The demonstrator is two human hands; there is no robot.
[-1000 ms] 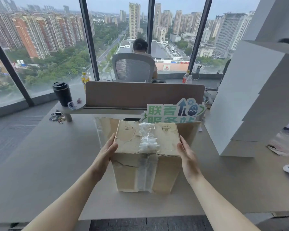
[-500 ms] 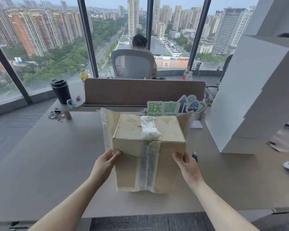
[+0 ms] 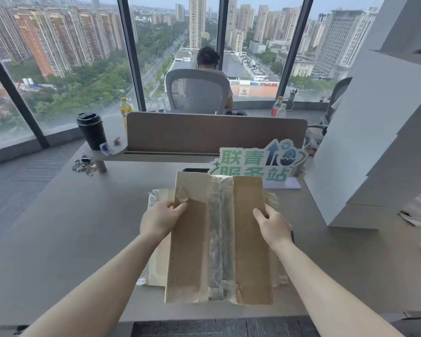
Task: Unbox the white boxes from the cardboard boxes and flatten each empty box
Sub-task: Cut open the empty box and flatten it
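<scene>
head view: both hands, left hand point(image 3: 161, 218) and right hand point(image 3: 274, 227), grip the tape-striped, flattened cardboard box point(image 3: 216, 242).

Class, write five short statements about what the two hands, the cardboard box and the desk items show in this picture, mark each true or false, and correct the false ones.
1. The left hand grips the left edge of the cardboard box. True.
2. The right hand rests flat on the desk, away from the box. False: it grips the box's right edge.
3. A strip of clear tape runs down the middle of the box. True.
4. The black travel cup stands at the right of the desk. False: it stands far left, near the window.
5. The stack of white boxes is on the right. True.
</scene>
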